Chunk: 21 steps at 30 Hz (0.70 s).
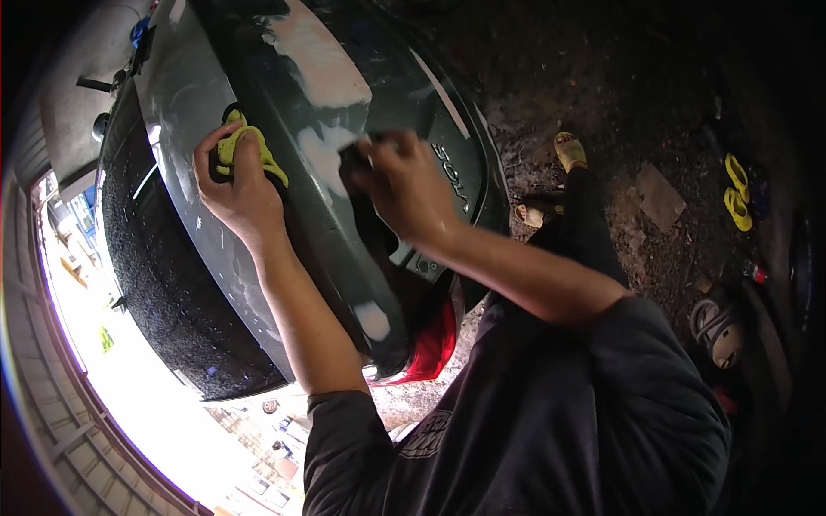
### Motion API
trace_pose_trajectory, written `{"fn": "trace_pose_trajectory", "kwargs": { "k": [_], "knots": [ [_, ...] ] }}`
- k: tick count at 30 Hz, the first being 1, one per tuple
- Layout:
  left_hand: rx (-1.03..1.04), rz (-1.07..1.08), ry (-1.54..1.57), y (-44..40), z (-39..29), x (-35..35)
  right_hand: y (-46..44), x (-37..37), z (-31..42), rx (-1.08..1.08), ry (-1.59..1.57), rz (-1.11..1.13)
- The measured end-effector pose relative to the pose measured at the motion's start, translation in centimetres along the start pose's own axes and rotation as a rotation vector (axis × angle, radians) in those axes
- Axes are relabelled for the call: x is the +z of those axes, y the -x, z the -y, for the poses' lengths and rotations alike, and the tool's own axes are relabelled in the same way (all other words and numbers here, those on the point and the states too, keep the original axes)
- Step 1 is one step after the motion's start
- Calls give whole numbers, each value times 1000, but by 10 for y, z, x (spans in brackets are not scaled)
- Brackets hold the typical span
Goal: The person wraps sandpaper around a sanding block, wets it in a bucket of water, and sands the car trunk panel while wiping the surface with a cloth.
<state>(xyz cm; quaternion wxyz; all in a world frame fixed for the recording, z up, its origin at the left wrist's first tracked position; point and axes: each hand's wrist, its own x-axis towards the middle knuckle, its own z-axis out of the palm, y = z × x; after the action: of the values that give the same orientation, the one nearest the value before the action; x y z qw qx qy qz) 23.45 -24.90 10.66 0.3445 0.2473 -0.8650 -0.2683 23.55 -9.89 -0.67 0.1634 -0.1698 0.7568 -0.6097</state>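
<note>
My left hand point(243, 191) is closed round a crumpled yellow-green cloth point(251, 152) over the dark car's rear body point(258, 284). A dark rounded edge shows behind the cloth; what it belongs to I cannot make out. Smeared by motion, my right hand point(403, 185) grips a small dark block point(353, 163) on the boot lid, beside a whitish patch point(323, 159). Further up the lid is a larger pale, pinkish patch point(323, 60) with rough edges. Another small white patch point(372, 320) lies nearer me, close to the red tail light point(434, 344).
The wet-looking rear window point(172, 284) curves along the left. On the dirt floor at right are yellow-green sandals point(737, 193), a flat brown piece point(661, 198) and a coiled hose or cable point(714, 331). My foot in a yellow shoe point(570, 151) stands beside the car.
</note>
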Motion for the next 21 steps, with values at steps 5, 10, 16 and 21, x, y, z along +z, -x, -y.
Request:
{"fn": "trace_pose_trajectory", "kwargs": {
  "k": [5, 10, 16, 21],
  "knots": [
    [-20, 13, -8, -1, -4, -1, 54, -36, -22, -154, -119, 223],
    [-2, 43, -28, 0, -4, -6, -12, -70, -25, -204, 285, 640],
    [2, 29, 4, 2, -6, -5, -55, -56, -11, -332, 635, 743],
    [-30, 36, -5, 1, -9, -5, -33, -68, -1, -247, 514, 902]
  ]
}}
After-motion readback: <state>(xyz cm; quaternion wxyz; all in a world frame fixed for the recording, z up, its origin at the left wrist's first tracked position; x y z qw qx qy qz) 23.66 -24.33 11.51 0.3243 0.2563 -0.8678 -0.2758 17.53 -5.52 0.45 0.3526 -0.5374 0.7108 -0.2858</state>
